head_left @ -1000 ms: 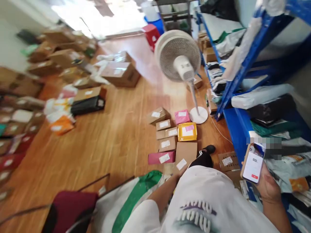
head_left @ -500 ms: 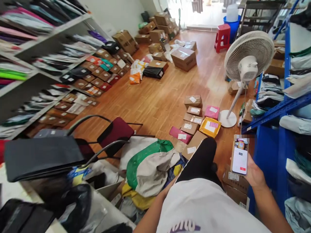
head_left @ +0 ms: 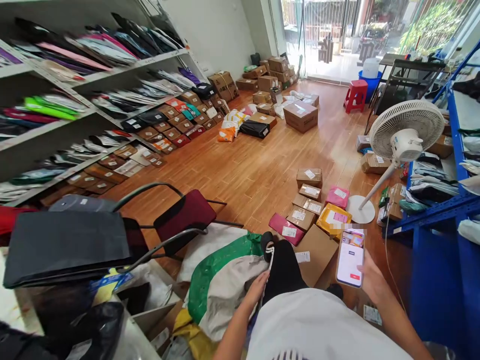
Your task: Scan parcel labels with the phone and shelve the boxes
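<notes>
My right hand [head_left: 369, 275] is closed around a smartphone [head_left: 351, 257], its lit screen facing up toward me. On the screen are a small camera picture at the top and a red button low down. The phone hangs over the floor just in front of a yellow parcel [head_left: 330, 216] and a large flat cardboard box [head_left: 318, 250] with a white label. My left hand [head_left: 258, 286] rests low beside my black trouser leg, near a white and green sack [head_left: 221, 275]. Its fingers look loosely stretched, with nothing visible in them.
More labelled parcels lie ahead, including a magenta packet [head_left: 287, 230] and a pink packet [head_left: 337, 196]. A standing fan [head_left: 407, 132] is at right beside blue shelving [head_left: 431, 275]. A chair [head_left: 187, 220] stands at left, before shelves of parcels [head_left: 157, 65]. A cord trails across the floor.
The view has tilted up, showing more of the doorway. The phone has moved left, and my thumb now lies over its screen edge. My left hand has come into view by my leg.
</notes>
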Tool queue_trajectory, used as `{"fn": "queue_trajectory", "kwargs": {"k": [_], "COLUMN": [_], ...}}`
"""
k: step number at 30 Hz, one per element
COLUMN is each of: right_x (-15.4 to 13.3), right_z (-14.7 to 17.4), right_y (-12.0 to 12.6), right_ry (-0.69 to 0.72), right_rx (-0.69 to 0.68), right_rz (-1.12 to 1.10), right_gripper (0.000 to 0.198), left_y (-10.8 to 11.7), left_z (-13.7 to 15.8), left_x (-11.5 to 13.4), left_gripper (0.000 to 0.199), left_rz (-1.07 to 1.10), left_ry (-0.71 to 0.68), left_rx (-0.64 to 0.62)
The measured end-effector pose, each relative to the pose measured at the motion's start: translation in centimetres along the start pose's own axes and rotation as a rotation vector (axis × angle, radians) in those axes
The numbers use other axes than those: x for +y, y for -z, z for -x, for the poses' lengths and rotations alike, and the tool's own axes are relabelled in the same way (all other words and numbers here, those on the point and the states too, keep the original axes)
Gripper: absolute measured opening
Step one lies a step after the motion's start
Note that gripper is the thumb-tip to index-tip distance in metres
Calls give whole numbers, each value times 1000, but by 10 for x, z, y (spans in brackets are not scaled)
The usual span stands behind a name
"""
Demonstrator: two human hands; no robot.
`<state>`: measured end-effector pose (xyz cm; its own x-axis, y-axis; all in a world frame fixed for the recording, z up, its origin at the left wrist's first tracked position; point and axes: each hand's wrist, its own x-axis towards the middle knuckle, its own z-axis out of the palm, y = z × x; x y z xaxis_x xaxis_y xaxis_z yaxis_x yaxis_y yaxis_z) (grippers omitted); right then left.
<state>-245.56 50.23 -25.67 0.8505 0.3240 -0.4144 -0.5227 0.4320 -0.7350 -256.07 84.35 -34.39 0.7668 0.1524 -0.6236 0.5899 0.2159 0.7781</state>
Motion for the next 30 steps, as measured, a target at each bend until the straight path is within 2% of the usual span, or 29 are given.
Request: {"fn": "queue_trajectory", "kwargs": {"k": [2,3,6,7,9,12,14,17,21,27,30], "right_x": [18,28,64,75,94,111,116,118,119,116,109], "right_z": [-38,-59,-125,-145,-180,-218,-233,-249,-271,-319,-350], "right_y": [-53,-83,-183,-217,-282,-366,-409,-456,-495,-530,-540], "right_ry": [73,109,165,171,174,169,162,171,198,159,117], "right_rx": [8,8,7,17,46,71,80,63,27,-86,-181], "right_rz": [26,45,74,69,53,48,55,91,172,263,274], "right_gripper": [64,64,61,58,52,43,40,42,47,41,54], "left_y": [20,29,60,72,103,160,199,245,278,314,334], "left_z": [-26,-39,-73,-80,-88,-89,-90,-98,-116,-146,-169], "left_x": [36,56,118,139,179,235,263,286,296,320,339], "left_gripper": [73,77,74,72,71,74,76,74,69,68,71], "left_rz": [5,22,159,231,334,308,320,402,504,673,707], "left_ry": [-39,-68,-185,-210,-219,-172,-157,-153,-167,-191,-218], "left_rx": [-29,-82,-379,-496,-654,-686,-689,-747,-762,-680,-662]}}
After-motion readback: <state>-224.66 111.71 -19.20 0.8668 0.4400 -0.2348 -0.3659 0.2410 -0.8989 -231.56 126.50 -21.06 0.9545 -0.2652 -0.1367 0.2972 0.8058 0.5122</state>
